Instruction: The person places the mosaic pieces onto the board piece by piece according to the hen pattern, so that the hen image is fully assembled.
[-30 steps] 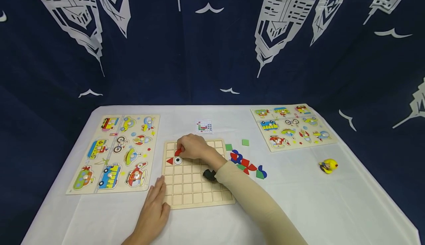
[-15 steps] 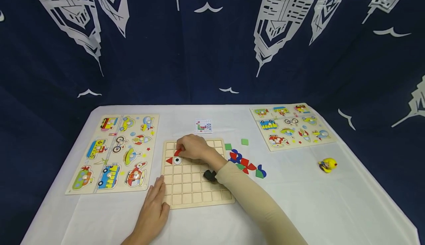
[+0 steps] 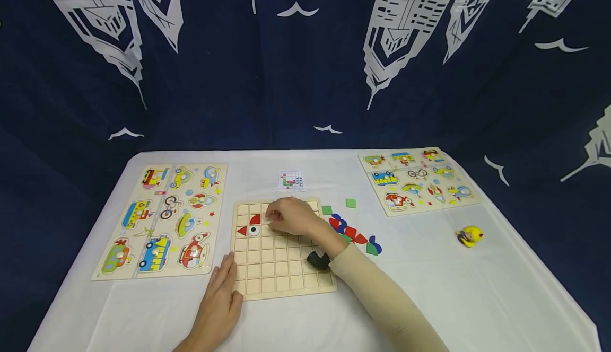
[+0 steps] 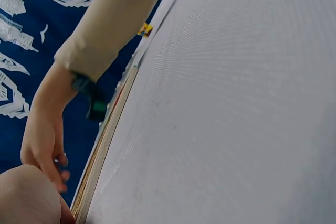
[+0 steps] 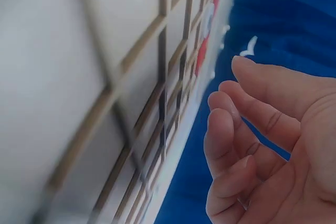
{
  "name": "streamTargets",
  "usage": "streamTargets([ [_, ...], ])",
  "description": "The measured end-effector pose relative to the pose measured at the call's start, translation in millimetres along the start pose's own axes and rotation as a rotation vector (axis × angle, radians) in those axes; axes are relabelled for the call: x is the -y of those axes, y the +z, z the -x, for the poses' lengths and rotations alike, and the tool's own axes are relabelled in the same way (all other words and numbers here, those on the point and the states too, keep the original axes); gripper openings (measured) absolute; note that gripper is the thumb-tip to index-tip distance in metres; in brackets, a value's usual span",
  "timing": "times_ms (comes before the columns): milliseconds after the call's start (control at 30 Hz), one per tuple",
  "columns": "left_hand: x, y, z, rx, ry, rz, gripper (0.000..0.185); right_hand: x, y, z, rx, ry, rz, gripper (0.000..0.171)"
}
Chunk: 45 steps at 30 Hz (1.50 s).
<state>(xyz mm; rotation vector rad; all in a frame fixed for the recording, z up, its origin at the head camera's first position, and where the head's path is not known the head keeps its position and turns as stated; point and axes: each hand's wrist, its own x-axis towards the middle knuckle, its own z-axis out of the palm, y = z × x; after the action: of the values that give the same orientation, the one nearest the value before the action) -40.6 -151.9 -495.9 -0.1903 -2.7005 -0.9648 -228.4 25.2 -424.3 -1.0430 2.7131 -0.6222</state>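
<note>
Board (image 3: 281,267) of wooden squares lies in the middle of the worktop (image 3: 453,288), and in its upper left corner sit three pieces: a red quarter-round (image 3: 255,219), a red triangle (image 3: 243,230) and a round black-and-white eye (image 3: 255,230). A second ago my right hand (image 3: 292,217) covered that quarter-round and pinched it; now the hand has drawn to the right and hovers over the top rows with nothing in it, its fingers (image 5: 247,129) loosely curled, so I judge that the piece is seated in its square, clear of my hand. My left hand (image 3: 220,299) has not moved: it lies flat, fingers straight, with its tips against the board's lower left edge. Just right of the board lies the heap of loose red, blue and green pieces (image 3: 355,234), with two green squares (image 3: 339,207) a little beyond it. Behind the board is a small pattern card (image 3: 291,181); its grid drawing shows, but no writing that I can read. Two vehicle puzzles flank the board, the left puzzle (image 3: 162,219) near it, the right puzzle (image 3: 417,179) well apart, and a small yellow toy (image 3: 470,235) sits by the right edge. I can make out no brand or label anywhere.
</note>
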Motion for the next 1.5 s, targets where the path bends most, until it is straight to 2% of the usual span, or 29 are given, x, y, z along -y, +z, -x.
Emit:
streamTargets([
  [167, -0.6, 0.2, -1.0, -0.005, 0.007, 0.003, 0.055, -21.2, -10.7, 38.9, -0.104, -0.016, -0.060, 0.016],
  [267, -0.3, -0.2, -0.5, -0.003, 0.011, 0.003, 0.055, -41.8, -18.1, 61.5, -0.167, 0.023, -0.087, 0.016],
  [400, 0.7, -0.1, 0.6, -0.014, 0.016, -0.001, 0.055, -73.1, -32.3, 83.1, -0.227, 0.151, -0.094, 0.018],
  [567, 0.9, 1.2, 0.1, -0.028, 0.028, 0.000, 0.055, -110.8, -48.6, 97.1, -0.229, 0.356, -0.082, 0.023],
  [767, 0.5, 0.9, 0.3, -0.026, 0.020, 0.001, 0.054, -142.6, -56.8, 96.6, -0.181, 0.460, -0.120, 0.029],
  [933, 0.2, 0.2, 0.4, -0.006, 0.008, 0.007, 0.054, -152.6, -55.9, 90.8, -0.138, 0.491, -0.121, 0.029],
  [1267, -0.2, -0.4, 1.7, -0.022, 0.009, -0.005, 0.054, -158.6, -54.0, 84.8, -0.143, 0.502, -0.125, 0.022],
  [1400, -0.3, -0.7, 1.4, -0.025, 0.013, 0.000, 0.054, -153.6, -55.5, 86.4, -0.162, 0.508, -0.134, 0.021],
  [1500, 0.3, -1.2, 1.4, -0.020, 0.010, -0.001, 0.054, -140.3, -55.0, 85.2, -0.186, 0.473, -0.162, 0.021],
])
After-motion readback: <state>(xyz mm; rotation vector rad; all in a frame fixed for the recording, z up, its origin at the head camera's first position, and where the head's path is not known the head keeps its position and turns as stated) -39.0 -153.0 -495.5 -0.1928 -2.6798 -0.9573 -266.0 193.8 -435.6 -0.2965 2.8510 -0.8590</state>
